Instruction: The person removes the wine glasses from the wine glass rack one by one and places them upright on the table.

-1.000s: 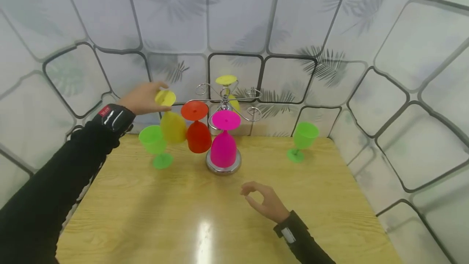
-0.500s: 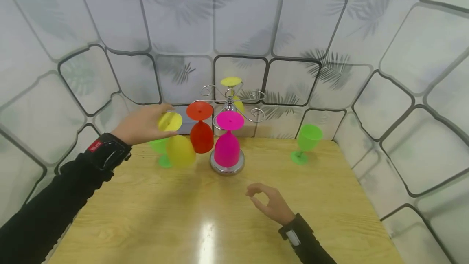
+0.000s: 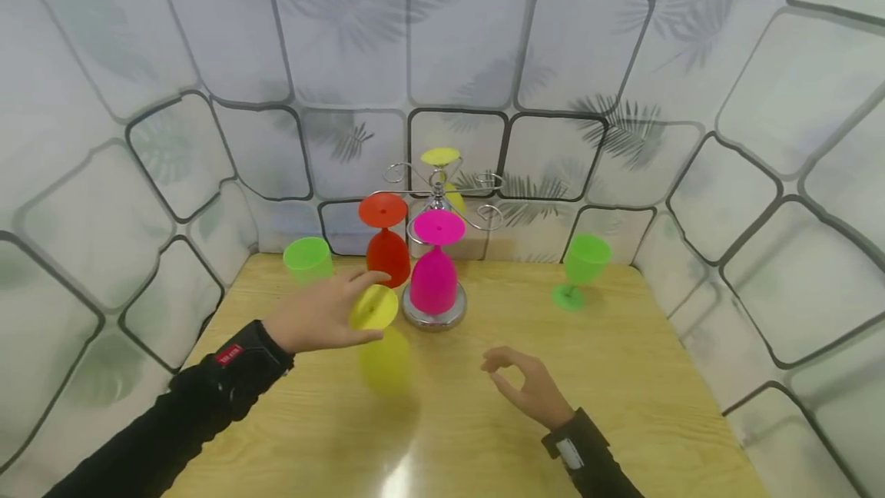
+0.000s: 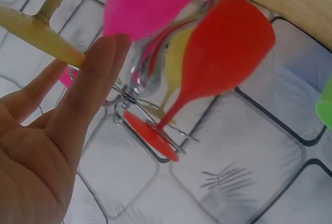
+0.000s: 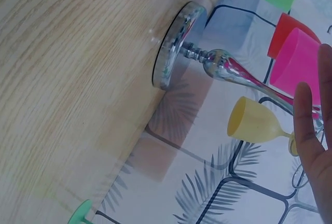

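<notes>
My left hand (image 3: 328, 312) holds a yellow goblet (image 3: 373, 308) by its round foot, bowl downward, above the table in front of the rack. In the left wrist view the fingers (image 4: 85, 94) and thumb side grip the edge of that foot. My right hand (image 3: 527, 386) hovers over the table at the right, thumb and fingers curved, with nothing between them. Behind them a chrome goblet rack (image 3: 437, 317) carries an upside-down red goblet (image 3: 387, 252), a pink goblet (image 3: 434, 283) and, at the back, another yellow goblet (image 3: 440, 156).
A green goblet (image 3: 307, 256) stands upright at the back left, partly hidden by the left hand. Another green goblet (image 3: 584, 260) stands at the back right. The wooden table (image 3: 657, 406) meets a patterned wall covering (image 3: 463, 37) behind and at the sides.
My left hand has brought the yellow goblet from the rack's left side down, toward me and to the right. The right hand has barely moved.
</notes>
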A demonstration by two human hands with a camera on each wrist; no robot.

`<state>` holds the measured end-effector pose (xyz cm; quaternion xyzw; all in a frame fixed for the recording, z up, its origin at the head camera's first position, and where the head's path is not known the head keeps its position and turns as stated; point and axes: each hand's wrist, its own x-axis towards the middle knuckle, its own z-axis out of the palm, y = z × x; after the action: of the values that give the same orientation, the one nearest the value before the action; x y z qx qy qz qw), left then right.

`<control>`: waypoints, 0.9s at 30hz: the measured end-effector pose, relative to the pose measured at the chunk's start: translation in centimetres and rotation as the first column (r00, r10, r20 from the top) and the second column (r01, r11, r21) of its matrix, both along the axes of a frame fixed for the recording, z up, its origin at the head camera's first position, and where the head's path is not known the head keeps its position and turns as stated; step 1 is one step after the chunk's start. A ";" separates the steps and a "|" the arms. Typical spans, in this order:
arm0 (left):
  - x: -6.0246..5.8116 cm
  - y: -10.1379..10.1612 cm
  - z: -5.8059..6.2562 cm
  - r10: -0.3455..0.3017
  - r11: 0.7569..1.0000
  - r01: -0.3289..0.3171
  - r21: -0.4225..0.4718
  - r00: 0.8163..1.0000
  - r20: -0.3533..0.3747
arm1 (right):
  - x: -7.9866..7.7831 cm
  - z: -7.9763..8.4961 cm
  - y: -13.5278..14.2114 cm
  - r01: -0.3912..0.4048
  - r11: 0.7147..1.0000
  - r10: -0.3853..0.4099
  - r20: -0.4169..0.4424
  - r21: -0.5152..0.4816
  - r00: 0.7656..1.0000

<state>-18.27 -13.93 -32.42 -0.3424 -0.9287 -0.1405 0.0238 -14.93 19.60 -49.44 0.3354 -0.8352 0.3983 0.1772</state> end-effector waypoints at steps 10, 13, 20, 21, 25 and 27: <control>1.7 3.6 -2.8 -0.099 0.984 0.096 0.150 0.995 0.009 | 0.4 0.4 1.9 0.096 0.994 -0.099 -0.066 -0.050 0.993; 2.0 3.9 -4.3 -0.130 0.964 0.116 0.238 0.991 0.044 | 0.7 1.0 2.5 0.153 0.985 -0.158 -0.068 -0.076 0.985; 2.3 4.8 -8.4 -0.179 0.922 0.129 0.365 0.978 0.106 | 1.8 3.2 3.6 0.209 0.954 -0.206 0.036 -0.214 0.978; 2.3 5.0 -9.1 -0.185 0.916 0.137 0.377 0.978 0.094 | 1.8 3.3 3.9 0.199 0.949 -0.189 0.066 -0.244 0.980; 2.1 5.8 -11.6 -0.197 0.893 0.169 0.418 0.980 0.024 | 1.1 1.9 4.7 0.136 0.908 -0.102 0.105 -0.397 0.989; 2.2 6.4 -12.6 -0.190 0.882 0.169 0.439 0.982 0.003 | 0.5 0.9 5.0 0.087 0.870 -0.045 0.097 -0.485 0.994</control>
<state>-16.10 -7.56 -45.07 -0.4093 -0.8381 -0.3546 0.0655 -14.44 24.57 -48.56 0.2344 -0.7250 0.6036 0.2349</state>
